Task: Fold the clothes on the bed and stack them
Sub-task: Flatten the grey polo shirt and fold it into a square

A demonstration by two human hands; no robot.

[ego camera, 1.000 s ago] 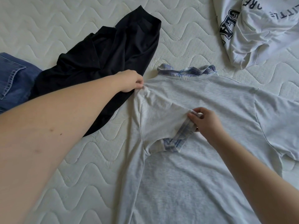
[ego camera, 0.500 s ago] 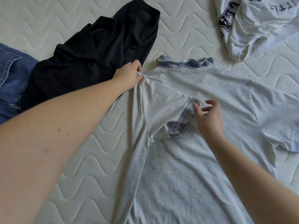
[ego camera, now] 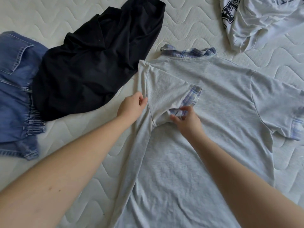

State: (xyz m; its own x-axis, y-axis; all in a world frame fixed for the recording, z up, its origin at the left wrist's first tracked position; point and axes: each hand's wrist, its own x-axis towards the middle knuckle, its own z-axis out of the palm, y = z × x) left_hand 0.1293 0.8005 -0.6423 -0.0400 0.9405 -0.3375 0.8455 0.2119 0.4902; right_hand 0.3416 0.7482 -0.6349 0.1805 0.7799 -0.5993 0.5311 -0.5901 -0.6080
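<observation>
A light grey polo shirt (ego camera: 213,99) with a blue plaid collar lies spread on the white quilted mattress (ego camera: 54,14). Its left sleeve (ego camera: 166,89) is folded inward over the body. My left hand (ego camera: 133,106) pinches the shirt's folded left edge just below the shoulder. My right hand (ego camera: 184,119) pinches the plaid cuff at the lower end of that folded sleeve. The shirt's other sleeve (ego camera: 279,111) lies flat out to the right.
A crumpled black garment (ego camera: 92,63) lies left of the grey shirt, overlapping blue denim shorts (ego camera: 14,96) at the far left. A white printed sweatshirt (ego camera: 259,18) sits bunched at the top right.
My left hand has slid down from the shirt's shoulder corner along the folded edge. My right hand has moved from the sleeve's cuff end to its lower corner and taken hold there.
</observation>
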